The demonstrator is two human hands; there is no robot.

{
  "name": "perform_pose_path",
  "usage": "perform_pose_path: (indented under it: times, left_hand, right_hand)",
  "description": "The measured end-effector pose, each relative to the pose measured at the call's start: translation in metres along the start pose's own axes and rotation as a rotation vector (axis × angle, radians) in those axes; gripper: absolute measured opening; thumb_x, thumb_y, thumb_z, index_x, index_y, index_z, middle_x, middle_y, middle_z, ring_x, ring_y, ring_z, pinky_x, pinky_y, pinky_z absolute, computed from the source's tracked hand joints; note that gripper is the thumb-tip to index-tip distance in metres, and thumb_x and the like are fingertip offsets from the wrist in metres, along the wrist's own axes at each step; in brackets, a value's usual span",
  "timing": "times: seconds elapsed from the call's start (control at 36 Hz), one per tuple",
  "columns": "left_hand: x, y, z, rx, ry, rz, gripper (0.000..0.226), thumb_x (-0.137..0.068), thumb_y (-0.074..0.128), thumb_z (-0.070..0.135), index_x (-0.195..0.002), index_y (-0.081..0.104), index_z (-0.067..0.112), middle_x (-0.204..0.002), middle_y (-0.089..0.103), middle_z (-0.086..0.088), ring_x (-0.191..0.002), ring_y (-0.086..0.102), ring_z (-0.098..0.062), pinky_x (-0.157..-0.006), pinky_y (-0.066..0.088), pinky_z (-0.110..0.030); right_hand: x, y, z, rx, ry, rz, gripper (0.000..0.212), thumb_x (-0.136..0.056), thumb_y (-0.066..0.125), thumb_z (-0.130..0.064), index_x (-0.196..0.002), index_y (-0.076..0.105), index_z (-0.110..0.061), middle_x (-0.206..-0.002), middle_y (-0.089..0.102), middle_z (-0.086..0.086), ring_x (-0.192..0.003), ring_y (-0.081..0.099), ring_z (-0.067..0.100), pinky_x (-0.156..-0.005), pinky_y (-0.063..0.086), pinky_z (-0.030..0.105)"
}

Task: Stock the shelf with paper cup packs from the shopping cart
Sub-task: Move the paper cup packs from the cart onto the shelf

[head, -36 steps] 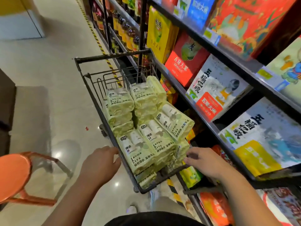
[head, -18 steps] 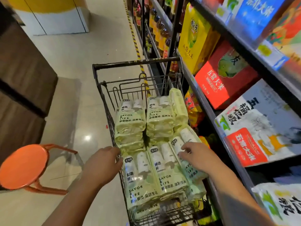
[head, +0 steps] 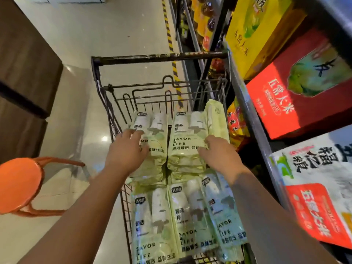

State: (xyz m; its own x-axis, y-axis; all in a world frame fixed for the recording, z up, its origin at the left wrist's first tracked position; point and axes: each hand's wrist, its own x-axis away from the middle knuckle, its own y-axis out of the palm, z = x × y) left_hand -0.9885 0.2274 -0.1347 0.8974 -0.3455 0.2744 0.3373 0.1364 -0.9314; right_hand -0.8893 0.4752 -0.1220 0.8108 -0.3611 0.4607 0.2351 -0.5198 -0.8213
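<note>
Head view: a black wire shopping cart (head: 106, 103) stands in the aisle, and everything else is placed from it. Inside the cart lie pale green paper cup packs (head: 182, 221), stacked in 2 rows across its far half and 3 side by side across its near half, printed "SAVOR LIFE". 1 more pack (head: 217, 119) stands on edge against the cart's right wall, just beside the far right stack.

The left hand (head: 125, 153) lies flat on the top pack of the far left stack (head: 154, 134), fingers spread over its left edge, palm down; the fingers are not curled under it, so no grip shows. The right hand (head: 219, 155) rests on the top pack of the far right stack (head: 188, 138), fingers pressed on its right portion, thumb side toward the middle; whether it pinches the wrapper cannot be told. Both forearms reach in over the cart's near end.

Right of the cart runs the shelf (head: 253, 119), its metal edge close along the cart's right wall, carrying a red box (head: 297, 96), a yellow box (head: 253, 31) and white rice bags (head: 314, 168). Left of the cart, near its near end, stands an orange stool (head: 17, 183) on the pale floor (head: 106, 25).
</note>
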Motion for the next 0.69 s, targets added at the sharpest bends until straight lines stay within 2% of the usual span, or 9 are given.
perform_pose_path:
  times: [0.14,0.25,0.33,0.42,0.53,0.61,0.69]
  left_hand:
    - [-0.017,0.009,-0.011,0.077,-0.119,-0.102,0.057,-0.097,0.048,0.053,-0.144,0.044,0.021,-0.150,0.039,-0.011,-0.134,0.041,-0.034,-0.103,0.044,-0.050]
    - [-0.015,0.018,-0.020,0.214,-0.144,-0.129,0.057,-0.097,0.050,0.053,-0.145,0.042,0.023,-0.150,0.036,-0.009,-0.126,0.051,-0.034,-0.100,0.049,-0.049]
    - [-0.017,0.020,-0.021,0.326,-0.174,-0.128,0.058,-0.094,0.057,0.054,-0.142,0.043,0.025,-0.150,0.033,-0.008,-0.112,0.061,-0.029,-0.093,0.052,-0.042]
    - [-0.021,0.020,-0.020,0.433,-0.272,-0.157,0.069,-0.087,0.069,0.053,-0.142,0.039,0.024,-0.144,0.043,-0.011,-0.098,0.061,-0.025,-0.084,0.051,-0.036]
    - [-0.029,0.025,-0.025,0.608,-0.400,-0.198,0.093,-0.077,0.082,0.047,-0.146,0.027,0.019,-0.127,0.064,-0.007,-0.094,0.068,-0.026,-0.073,0.054,-0.032]
    - [-0.032,0.026,-0.027,0.654,-0.457,-0.187,0.107,-0.071,0.088,0.044,-0.150,0.020,0.018,-0.129,0.064,-0.004,-0.112,0.065,-0.031,-0.086,0.055,-0.037]
    - [-0.034,0.023,-0.027,0.699,-0.530,-0.231,0.113,-0.057,0.095,0.048,-0.144,0.029,0.018,-0.122,0.064,-0.001,-0.111,0.064,-0.032,-0.086,0.055,-0.038]
  right_hand:
    - [-0.008,0.013,-0.014,-0.028,0.115,0.060,0.050,-0.096,0.051,-0.051,-0.124,0.047,-0.009,-0.112,0.063,0.016,-0.100,0.062,0.038,-0.086,0.053,0.046]
    - [-0.013,0.022,-0.021,-0.030,0.170,0.038,0.068,-0.091,0.055,-0.062,-0.135,0.036,-0.013,-0.117,0.059,0.014,-0.103,0.062,0.036,-0.075,0.050,0.039]
    - [-0.018,0.028,-0.025,-0.097,0.215,0.018,0.078,-0.086,0.062,-0.063,-0.136,0.031,-0.012,-0.123,0.055,0.014,-0.108,0.060,0.038,-0.073,0.045,0.037]
    - [-0.020,0.032,-0.031,-0.137,0.231,0.011,0.083,-0.085,0.067,-0.059,-0.137,0.026,-0.010,-0.126,0.055,0.017,-0.110,0.060,0.039,-0.077,0.047,0.039]
    - [-0.021,0.036,-0.034,-0.165,0.251,0.017,0.085,-0.084,0.072,-0.053,-0.138,0.025,-0.006,-0.129,0.055,0.019,-0.113,0.059,0.040,-0.086,0.050,0.043]
    - [-0.021,0.036,-0.036,-0.187,0.276,0.034,0.096,-0.080,0.078,-0.050,-0.144,0.021,-0.006,-0.136,0.050,0.018,-0.120,0.056,0.038,-0.090,0.049,0.043]
    - [-0.018,0.035,-0.038,-0.241,0.305,0.055,0.122,-0.075,0.083,-0.047,-0.155,0.001,-0.005,-0.150,0.033,0.018,-0.133,0.045,0.037,-0.101,0.045,0.044]
